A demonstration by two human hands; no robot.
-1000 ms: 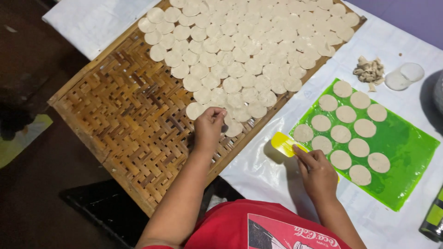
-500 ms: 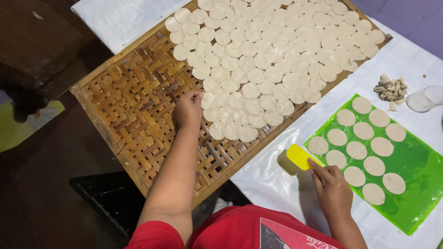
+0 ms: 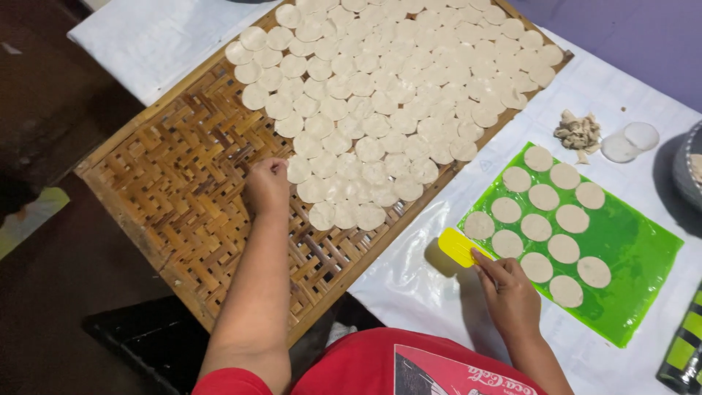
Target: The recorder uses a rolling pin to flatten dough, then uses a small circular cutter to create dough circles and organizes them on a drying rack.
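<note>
The left hand (image 3: 267,186) has slid leftward along the tray (image 3: 168,190), fingers curled at the edge of the discs (image 3: 380,110), contents hidden, while the right hand (image 3: 508,289) still grips a yellow scraper (image 3: 459,246) beside the tray at the green mat (image 3: 629,241).

Single view only; head-worn camera, looking steeply down over person's own chest and forearms; near, about arm's reach from bench (image 3: 409,292); woven tray (image 3: 168,190) fills left and upper middle, set at slant; green mat (image 3: 629,249) at right, cut near lower right edge; both hands inside frame; dark floor (image 3: 51,292) along left; no second view to share scene.
</note>
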